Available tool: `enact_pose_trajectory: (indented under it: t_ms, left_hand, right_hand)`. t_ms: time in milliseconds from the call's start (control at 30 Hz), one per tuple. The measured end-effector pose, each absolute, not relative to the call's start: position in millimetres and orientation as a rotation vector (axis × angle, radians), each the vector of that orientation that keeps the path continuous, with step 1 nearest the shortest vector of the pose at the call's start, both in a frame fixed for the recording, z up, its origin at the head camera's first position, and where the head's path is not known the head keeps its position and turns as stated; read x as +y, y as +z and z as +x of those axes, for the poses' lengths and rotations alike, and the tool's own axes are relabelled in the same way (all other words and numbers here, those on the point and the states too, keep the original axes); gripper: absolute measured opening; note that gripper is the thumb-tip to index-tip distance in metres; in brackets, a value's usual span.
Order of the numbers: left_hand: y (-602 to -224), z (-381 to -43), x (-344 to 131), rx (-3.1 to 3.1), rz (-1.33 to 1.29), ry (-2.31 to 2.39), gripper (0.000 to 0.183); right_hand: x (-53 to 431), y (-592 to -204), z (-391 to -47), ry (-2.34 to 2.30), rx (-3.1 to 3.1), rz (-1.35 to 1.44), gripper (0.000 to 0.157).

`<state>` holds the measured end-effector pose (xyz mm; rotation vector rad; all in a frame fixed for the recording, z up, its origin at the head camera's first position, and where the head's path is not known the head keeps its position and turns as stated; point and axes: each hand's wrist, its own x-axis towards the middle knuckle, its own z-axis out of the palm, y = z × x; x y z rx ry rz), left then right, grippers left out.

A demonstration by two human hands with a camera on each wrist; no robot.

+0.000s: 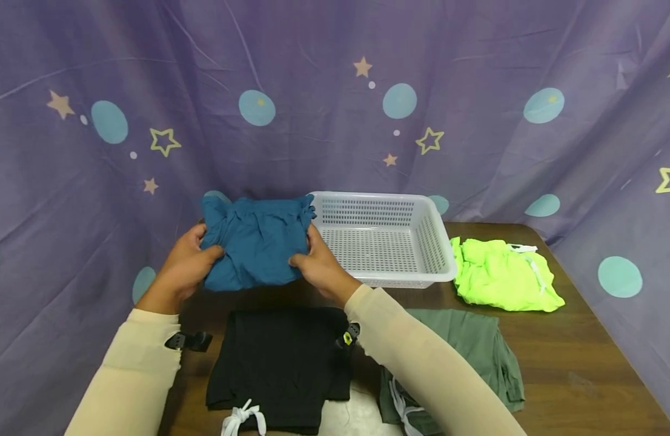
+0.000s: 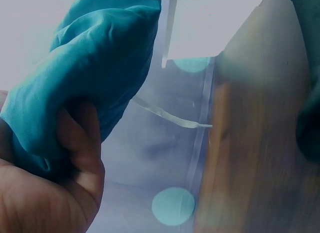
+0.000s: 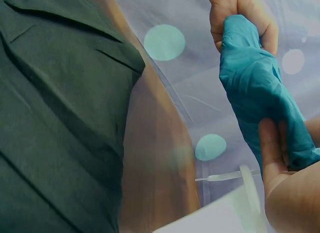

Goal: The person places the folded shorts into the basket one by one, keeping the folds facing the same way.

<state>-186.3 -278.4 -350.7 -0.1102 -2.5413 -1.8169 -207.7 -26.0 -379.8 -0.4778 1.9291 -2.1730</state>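
Note:
A folded pair of blue shorts (image 1: 261,245) with a gathered edge is held up above the back left of the table. My left hand (image 1: 183,261) grips its left side, thumb on the near face. On its right side my right hand (image 1: 324,263) pinches the cloth, thumb in front. The fingers behind the cloth are mostly hidden. In the left wrist view a white cord (image 2: 167,114) hangs beside the blue cloth. The right wrist view shows the bundle (image 3: 252,80) between both hands.
A white perforated basket (image 1: 368,280) stands right of the blue shorts. Neon yellow clothing (image 1: 501,275) lies farther right. Folded black shorts (image 1: 280,363) and a dark green garment (image 1: 468,339) with white cords lie at the front. A purple curtain (image 1: 324,145) hangs behind the wooden table (image 1: 580,363).

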Motion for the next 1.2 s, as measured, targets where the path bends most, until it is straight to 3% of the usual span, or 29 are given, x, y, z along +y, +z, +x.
enact_pose_trajectory:
  t_ms: [500, 1200]
  left_hand:
    - [-354.8, -202.7, -242.3, -2.578, -0.133, -1.733, 0.045]
    - [-342.7, -208.9, -181.8, -2.548, -0.244, -1.972, 0.045]
  right_hand:
    - [13.7, -377.7, -212.3, -2.184, 1.881, -0.425, 0.085]
    - [66.7, -378.8, -210.7, -2.311, 1.838, -0.402, 0.088]
